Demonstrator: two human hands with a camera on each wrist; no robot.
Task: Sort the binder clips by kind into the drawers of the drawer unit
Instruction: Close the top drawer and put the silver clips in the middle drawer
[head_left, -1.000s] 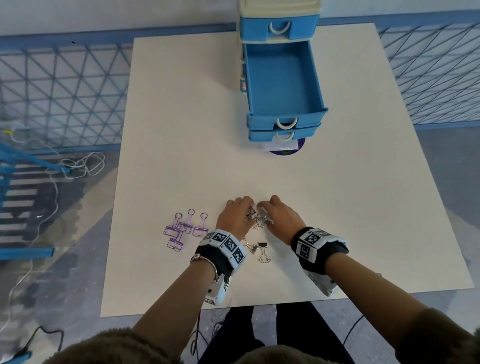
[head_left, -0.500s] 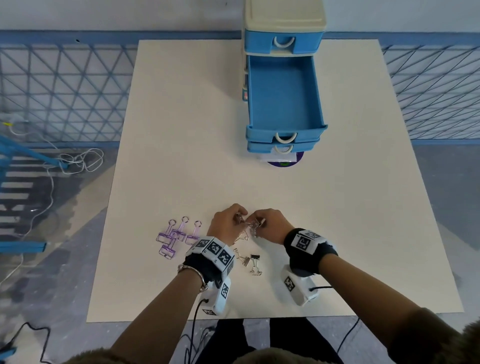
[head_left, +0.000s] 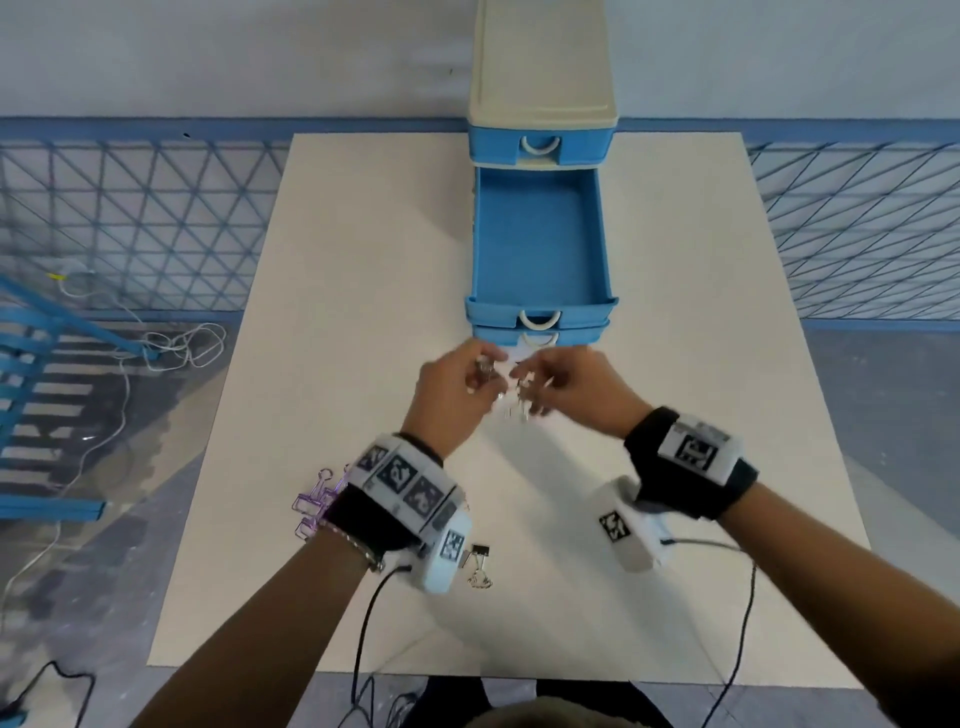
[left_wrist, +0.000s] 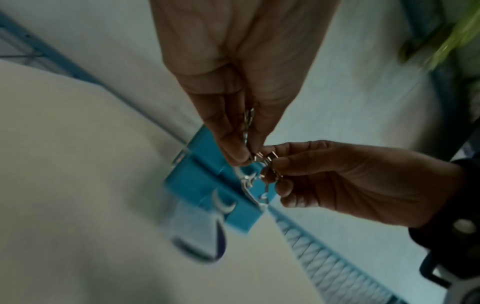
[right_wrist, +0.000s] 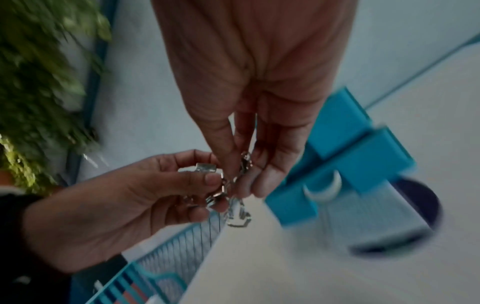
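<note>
Both hands are raised just in front of the blue drawer unit (head_left: 540, 130). My left hand (head_left: 485, 371) and right hand (head_left: 524, 379) each pinch part of a tangle of silver binder clips (head_left: 519, 402). The wrist views show the silver clips (left_wrist: 259, 162) held at the fingertips, some dangling (right_wrist: 237, 218). The middle drawer (head_left: 537, 244) stands pulled out with nothing in it. Below it, the lowest drawer (head_left: 540, 338) is slightly out. Purple clips (head_left: 317, 499) lie on the table, partly hidden by my left wrist. A black clip (head_left: 480, 551) and a silver one (head_left: 480, 579) lie near the front.
The cream table top (head_left: 363, 312) ends near my body. A blue mesh fence (head_left: 130, 223) runs along both sides. A dark round object (right_wrist: 420, 203) lies under the front of the drawer unit. Cables (head_left: 171, 343) trail on the floor at the left.
Both hands have lifted off the table with the silver clips and moved forward, up to the front of the drawer unit. The purple and black clips stayed put.
</note>
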